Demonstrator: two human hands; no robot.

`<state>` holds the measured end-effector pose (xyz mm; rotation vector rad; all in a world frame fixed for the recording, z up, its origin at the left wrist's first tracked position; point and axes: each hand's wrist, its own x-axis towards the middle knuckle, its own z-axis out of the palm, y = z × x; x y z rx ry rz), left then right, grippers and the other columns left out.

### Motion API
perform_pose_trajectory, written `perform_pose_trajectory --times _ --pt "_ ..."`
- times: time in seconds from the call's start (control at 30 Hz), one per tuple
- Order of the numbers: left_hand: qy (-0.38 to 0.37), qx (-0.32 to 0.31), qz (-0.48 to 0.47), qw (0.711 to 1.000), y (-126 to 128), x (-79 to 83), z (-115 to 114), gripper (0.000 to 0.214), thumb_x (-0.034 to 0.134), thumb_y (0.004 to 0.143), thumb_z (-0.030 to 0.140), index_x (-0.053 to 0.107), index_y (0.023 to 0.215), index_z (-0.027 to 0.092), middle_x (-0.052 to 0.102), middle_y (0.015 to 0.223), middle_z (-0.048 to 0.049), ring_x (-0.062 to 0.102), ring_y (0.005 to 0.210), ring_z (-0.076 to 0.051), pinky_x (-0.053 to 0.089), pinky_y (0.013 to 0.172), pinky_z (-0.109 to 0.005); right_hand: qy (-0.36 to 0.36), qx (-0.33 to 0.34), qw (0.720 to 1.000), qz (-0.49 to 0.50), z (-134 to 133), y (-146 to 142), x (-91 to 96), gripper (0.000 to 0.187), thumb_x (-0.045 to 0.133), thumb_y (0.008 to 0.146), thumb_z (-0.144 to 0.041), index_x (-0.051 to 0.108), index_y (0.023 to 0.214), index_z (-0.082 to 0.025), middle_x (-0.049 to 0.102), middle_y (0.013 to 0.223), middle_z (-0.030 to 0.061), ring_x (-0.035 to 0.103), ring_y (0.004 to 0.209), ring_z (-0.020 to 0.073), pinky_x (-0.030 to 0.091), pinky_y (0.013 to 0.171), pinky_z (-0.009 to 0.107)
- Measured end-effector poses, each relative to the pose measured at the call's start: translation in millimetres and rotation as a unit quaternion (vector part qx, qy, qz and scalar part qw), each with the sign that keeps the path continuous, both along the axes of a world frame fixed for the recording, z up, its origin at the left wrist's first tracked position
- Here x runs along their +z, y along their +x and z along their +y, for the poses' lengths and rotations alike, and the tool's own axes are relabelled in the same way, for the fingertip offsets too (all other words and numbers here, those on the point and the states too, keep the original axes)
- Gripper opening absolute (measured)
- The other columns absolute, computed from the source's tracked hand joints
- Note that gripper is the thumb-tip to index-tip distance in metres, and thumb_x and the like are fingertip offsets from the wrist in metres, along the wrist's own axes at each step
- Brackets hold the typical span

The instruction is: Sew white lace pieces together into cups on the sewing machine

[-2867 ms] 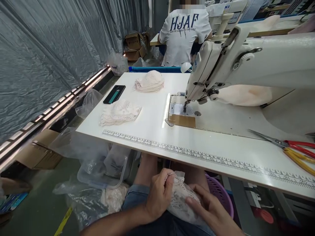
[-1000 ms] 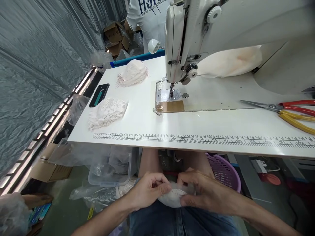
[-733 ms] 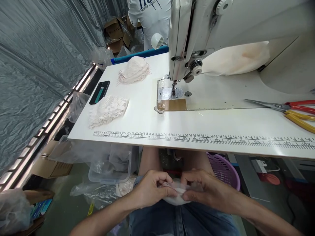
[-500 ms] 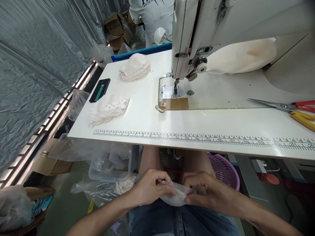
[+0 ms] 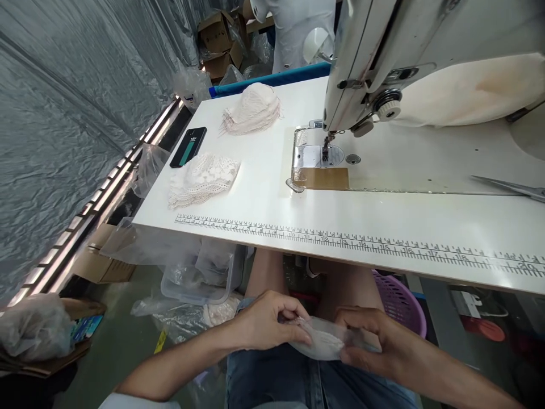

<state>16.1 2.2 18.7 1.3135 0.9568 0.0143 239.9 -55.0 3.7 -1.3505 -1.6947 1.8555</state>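
Two hands work low over the lap, below the table (image 5: 383, 227) edge. Left hand (image 5: 264, 326) pinches the near-left end of a small lace piece (image 5: 323, 343); right hand (image 5: 374, 346) has its fingers closed on the right end, cloth taut between. Judgement: keep grips at the edges, tension even, layers aligned. Farther off: white lace stack (image 5: 202, 179), phone (image 5: 188, 146), pink lace stack (image 5: 253, 111), sewing machine (image 5: 426, 51).
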Motion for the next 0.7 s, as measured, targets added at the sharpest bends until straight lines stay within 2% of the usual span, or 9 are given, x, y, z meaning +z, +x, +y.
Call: perform_pose_trajectory --times 0.2,0.33,0.4,0.57,0.7 --pt "-0.008 0.014 -0.021 1.000 3 2.8 -2 0.019 0.071 0.069 0.027 0.069 0.081 0.011 0.064 0.066 -0.0014 0.053 0.060 -0.010 0.038 0.055 -0.016 -0.001 -0.041 0.999 0.012 -5 -13 -9.0 0.027 0.056 0.082 -0.046 0.062 0.076 -0.021 0.052 0.070 -0.0020 0.047 0.069 0.0152 0.035 0.060 0.023" --pt "-0.008 0.035 -0.048 0.998 -1 0.1 -2 0.031 0.075 0.066 0.024 0.067 0.093 0.012 0.068 0.079 -0.0042 0.060 0.072 -0.013 0.042 0.067 -0.018 0.000 -0.049 0.998 0.031 -4 -16 -10.6 0.028 0.057 0.083 -0.045 0.059 0.072 -0.019 0.048 0.068 -0.0030 0.045 0.068 0.0139 0.033 0.060 0.022" --pt "-0.008 0.038 -0.050 0.998 -1 -3.3 -3 0.035 0.076 0.065 0.025 0.067 0.095 0.011 0.069 0.080 -0.0046 0.060 0.073 -0.014 0.043 0.067 -0.019 -0.002 -0.055 0.998 0.041 -4 -15 -10.9 0.027 0.057 0.083 -0.043 0.058 0.072 -0.019 0.049 0.069 -0.0030 0.046 0.070 0.0141 0.033 0.061 0.022" --pt "-0.022 0.067 -0.045 0.997 2 -9.9 -8 0.025 0.073 0.068 0.027 0.067 0.086 0.010 0.066 0.070 -0.0032 0.057 0.064 -0.011 0.041 0.060 -0.018 -0.005 -0.060 0.998 0.028 -5 -14 -11.2 0.025 0.058 0.083 -0.039 0.055 0.069 -0.018 0.046 0.066 -0.0033 0.043 0.066 0.0131 0.030 0.058 0.022" --pt "-0.034 0.091 -0.026 0.995 4 -8.0 -8 0.020 0.073 0.066 0.026 0.067 0.075 0.009 0.063 0.064 -0.0019 0.054 0.060 -0.010 0.040 0.057 -0.017 0.019 -0.054 0.998 0.013 -5 -17 -9.5 0.021 0.055 0.084 -0.032 0.051 0.068 -0.019 0.046 0.066 -0.0035 0.042 0.064 0.0124 0.029 0.057 0.022"
